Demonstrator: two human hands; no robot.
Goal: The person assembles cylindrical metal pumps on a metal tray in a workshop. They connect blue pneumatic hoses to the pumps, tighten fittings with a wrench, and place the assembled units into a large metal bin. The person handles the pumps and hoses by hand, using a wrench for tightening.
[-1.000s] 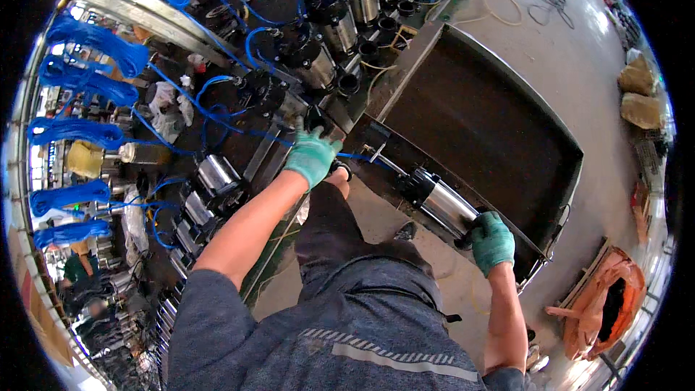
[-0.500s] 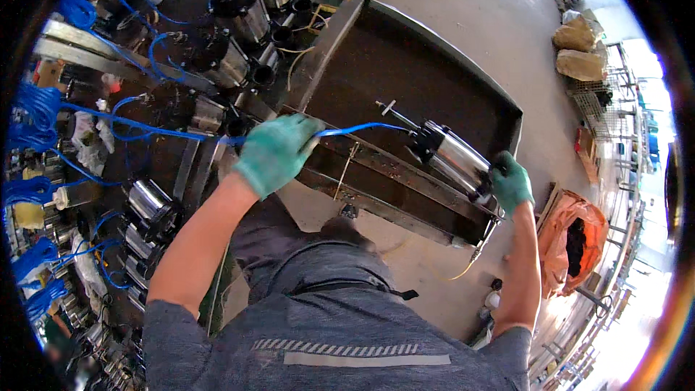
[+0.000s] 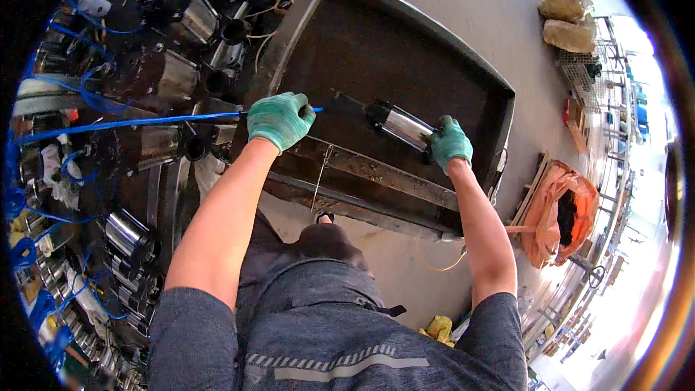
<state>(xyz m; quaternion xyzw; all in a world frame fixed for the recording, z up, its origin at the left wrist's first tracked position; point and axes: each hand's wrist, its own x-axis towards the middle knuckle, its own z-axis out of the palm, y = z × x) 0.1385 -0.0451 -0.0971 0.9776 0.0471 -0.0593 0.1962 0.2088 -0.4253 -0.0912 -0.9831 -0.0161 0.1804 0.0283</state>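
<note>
Head camera view: we are standing over a large, dark metal tray (image 3: pixel 376 36), both forearms reaching forward from short grey sleeves. Our left hand (image 3: pixel 279 119), wearing a green work glove, is gripping a blue cable (image 3: pixel 145 122) in a fist with the fingers curled tightly round it, just above the tray's near left edge. The cable is running nearly straight from the left of the view to that fist, and a short blue length is showing past the thumb. Our right hand (image 3: pixel 450 143), gloved to match, is holding the right end of a silver pump (image 3: pixel 407 129), its fingers partly hidden behind that end. The pump is lying at a slant over the tray, its black left end pointing toward the left hand; we cannot tell whether it is touching the tray's bottom. To our left, more silver cylinders (image 3: pixel 127 235) are crowding a cluttered work area among blue cable loops. On our right, an orange sack (image 3: pixel 539 228) is sitting open with dark contents showing, and tan sacks (image 3: pixel 568 36) are resting farther off, beyond the tray's far right corner.
</note>
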